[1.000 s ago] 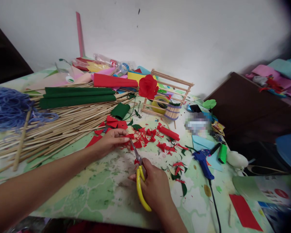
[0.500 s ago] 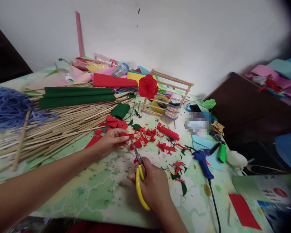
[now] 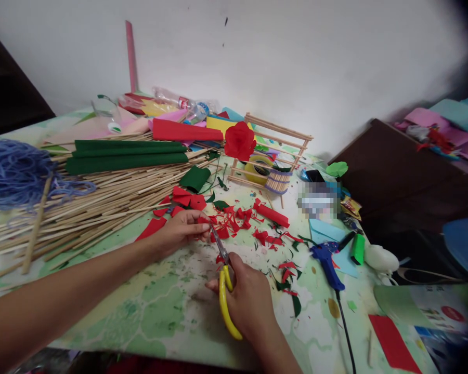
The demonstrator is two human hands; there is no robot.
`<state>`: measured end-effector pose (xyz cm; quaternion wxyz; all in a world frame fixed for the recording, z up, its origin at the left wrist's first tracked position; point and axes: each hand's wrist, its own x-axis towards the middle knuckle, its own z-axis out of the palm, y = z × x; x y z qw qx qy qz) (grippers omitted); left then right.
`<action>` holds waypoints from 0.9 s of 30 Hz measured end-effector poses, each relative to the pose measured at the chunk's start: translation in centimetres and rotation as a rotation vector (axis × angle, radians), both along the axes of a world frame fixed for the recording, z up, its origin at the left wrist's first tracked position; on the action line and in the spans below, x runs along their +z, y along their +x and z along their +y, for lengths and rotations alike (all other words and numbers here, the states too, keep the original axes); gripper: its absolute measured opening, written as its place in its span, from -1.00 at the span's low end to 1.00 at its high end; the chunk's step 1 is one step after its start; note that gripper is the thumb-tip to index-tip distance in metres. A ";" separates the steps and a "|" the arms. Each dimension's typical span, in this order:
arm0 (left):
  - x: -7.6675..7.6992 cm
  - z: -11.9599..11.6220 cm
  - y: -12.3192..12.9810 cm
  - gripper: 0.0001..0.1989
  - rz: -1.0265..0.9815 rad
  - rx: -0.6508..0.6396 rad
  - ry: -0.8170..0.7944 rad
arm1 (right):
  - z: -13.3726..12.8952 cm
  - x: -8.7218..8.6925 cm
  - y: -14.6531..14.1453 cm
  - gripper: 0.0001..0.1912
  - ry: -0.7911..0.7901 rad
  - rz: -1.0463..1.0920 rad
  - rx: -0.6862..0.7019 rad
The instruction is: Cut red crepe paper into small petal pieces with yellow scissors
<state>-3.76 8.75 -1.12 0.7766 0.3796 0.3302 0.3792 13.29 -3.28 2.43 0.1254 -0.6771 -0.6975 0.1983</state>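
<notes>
Pinched between the thumb and fingers of my left hand (image 3: 185, 229) is a small piece of red paper (image 3: 203, 221). My right hand (image 3: 246, 296) is closed round the yellow handles of a pair of scissors (image 3: 226, 306). The scissor blades point up and left, their tips at the red piece beside my left fingertips. Just beyond the hands lie red paper scraps (image 3: 234, 221) and a rolled red strip (image 3: 271, 214). A red paper flower (image 3: 239, 141) stands at a small wooden stick frame (image 3: 278, 132) farther back.
Thin wooden sticks (image 3: 113, 192), green paper (image 3: 128, 156) and blue yarn (image 3: 15, 171) cover the left side. On the right are a blue glue gun (image 3: 329, 262) with a cord, a green marker (image 3: 358, 249) and red paper (image 3: 393, 343). The table's front edge is near my forearms.
My left fingers have shifted slightly round the red piece at the scissor tips. The right hand keeps its hold on the scissors. The whole view has moved very slightly.
</notes>
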 end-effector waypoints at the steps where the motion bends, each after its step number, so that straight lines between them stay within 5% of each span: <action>1: -0.1 0.0 0.0 -0.77 0.004 -0.004 0.000 | 0.0 0.0 0.0 -0.64 -0.001 0.007 0.001; 27: 0.1 0.2 -0.2 -0.80 0.107 0.006 0.070 | -0.1 1.0 0.3 -0.74 -0.049 0.054 0.011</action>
